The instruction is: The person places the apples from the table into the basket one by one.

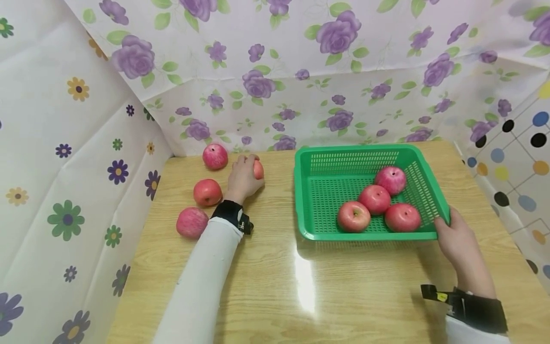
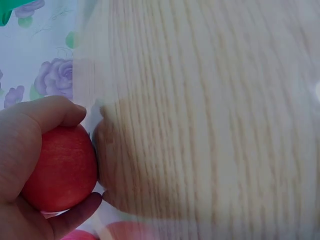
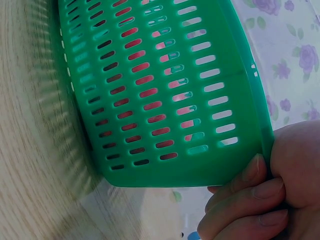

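My left hand (image 1: 243,178) grips a red apple (image 2: 62,167), thumb on one side and fingers on the other, close over the table behind the other loose fruit. Three more apples lie left of that hand: one at the back (image 1: 215,156), one in the middle (image 1: 207,192) and a streaky one nearer me (image 1: 192,223). My right hand (image 1: 460,246) holds the near right corner of a green plastic basket (image 1: 302,200), fingers curled under its rim (image 3: 235,192). Several apples, among them a pale red one (image 1: 354,216), sit in the basket's right half.
The wooden table (image 1: 275,286) reaches back to a curtain with purple roses (image 1: 258,85). A flower-print sheet (image 1: 64,191) hangs on the left, a dotted one (image 1: 524,167) on the right. Both wrists carry black straps (image 1: 227,213).
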The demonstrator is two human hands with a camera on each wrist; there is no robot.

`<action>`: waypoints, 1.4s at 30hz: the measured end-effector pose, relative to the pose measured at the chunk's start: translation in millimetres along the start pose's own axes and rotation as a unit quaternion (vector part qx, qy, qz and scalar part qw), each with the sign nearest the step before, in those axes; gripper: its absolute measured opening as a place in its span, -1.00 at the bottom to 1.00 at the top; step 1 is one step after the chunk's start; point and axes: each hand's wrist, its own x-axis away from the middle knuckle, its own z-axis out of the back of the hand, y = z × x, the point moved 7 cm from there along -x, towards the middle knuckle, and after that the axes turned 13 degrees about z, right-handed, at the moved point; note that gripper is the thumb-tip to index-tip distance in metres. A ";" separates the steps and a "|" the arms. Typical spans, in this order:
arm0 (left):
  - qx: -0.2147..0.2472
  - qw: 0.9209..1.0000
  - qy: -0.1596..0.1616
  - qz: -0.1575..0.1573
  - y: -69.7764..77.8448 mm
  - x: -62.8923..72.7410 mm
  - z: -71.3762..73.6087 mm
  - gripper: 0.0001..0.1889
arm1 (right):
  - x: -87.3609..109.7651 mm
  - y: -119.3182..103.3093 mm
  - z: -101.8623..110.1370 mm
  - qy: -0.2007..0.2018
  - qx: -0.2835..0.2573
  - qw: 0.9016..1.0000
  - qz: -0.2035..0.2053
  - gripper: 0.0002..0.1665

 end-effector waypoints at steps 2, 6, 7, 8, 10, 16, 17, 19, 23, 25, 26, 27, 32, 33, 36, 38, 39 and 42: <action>0.002 1.000 0.003 0.000 -0.6 0.0 -0.1 -0.26 | 0.0 0.4 -0.3 -0.001 -0.001 1.000 -0.002 -0.13; 0.012 1.000 0.011 0.004 -2.3 1.0 -0.4 -0.26 | 0.0 0.8 -0.7 -0.004 -0.001 1.000 -0.007 -0.12; 0.016 1.000 0.015 0.005 -2.6 1.3 -0.5 -0.26 | -0.1 1.2 -0.7 -0.005 -0.001 1.000 -0.008 -0.12; 0.022 1.000 0.018 0.007 -3.0 1.6 -0.7 -0.25 | 0.0 1.3 -0.5 -0.004 0.001 1.000 -0.008 -0.13; 0.033 0.999 0.024 0.011 -3.8 1.8 -1.1 -0.25 | 0.0 1.7 -0.2 -0.003 0.003 1.000 -0.005 -0.13; 0.078 0.996 0.025 0.027 -5.3 2.0 -2.2 -0.25 | 0.7 1.9 -0.6 0.001 0.003 1.000 0.003 -0.15; 0.086 0.996 0.022 0.031 -5.4 2.3 -2.4 -0.25 | 0.9 2.0 -0.8 0.001 0.003 1.000 0.002 -0.15; 0.100 0.994 0.018 0.038 -5.0 3.2 -2.3 -0.25 | 1.3 1.6 -0.9 0.000 0.001 1.000 0.001 -0.15; 0.130 0.991 0.021 0.038 0.0 6.3 1.4 -0.27 | 2.1 -0.7 -0.2 -0.002 0.000 1.000 0.002 -0.14; 0.146 0.988 0.024 0.033 3.8 8.3 4.3 -0.28 | 2.2 -1.8 0.2 -0.001 -0.003 1.000 0.005 -0.14; 0.155 0.987 0.025 0.031 5.9 9.2 5.8 -0.28 | 2.2 -2.2 0.4 -0.001 -0.003 1.000 0.006 -0.14; 0.160 0.986 0.026 0.031 7.7 10.3 7.2 -0.29 | 2.2 -2.4 0.6 -0.001 -0.005 1.000 0.007 -0.14; 0.177 0.983 0.037 0.029 16.4 15.4 14.0 -0.32 | 2.1 -2.5 0.8 -0.001 -0.003 1.000 0.007 -0.14; 0.180 0.982 0.041 0.028 18.0 16.4 15.6 -0.33 | 2.1 -2.6 0.8 -0.001 -0.002 1.000 0.005 -0.14; 0.194 0.979 0.056 0.020 23.8 19.1 22.1 -0.35 | 2.4 -2.8 0.8 -0.002 0.000 1.000 0.001 -0.14; 0.203 0.977 0.066 0.011 28.6 20.2 27.2 -0.35 | 2.5 -3.1 0.7 -0.003 -0.001 1.000 0.001 -0.14; 0.207 0.976 0.072 0.003 31.5 21.0 30.1 -0.36 | 2.4 -3.5 0.7 -0.002 -0.001 1.000 0.001 -0.14; 0.219 0.971 0.088 -0.025 42.1 23.8 39.5 -0.38 | 2.0 -4.2 0.7 -0.002 -0.001 1.000 0.005 -0.14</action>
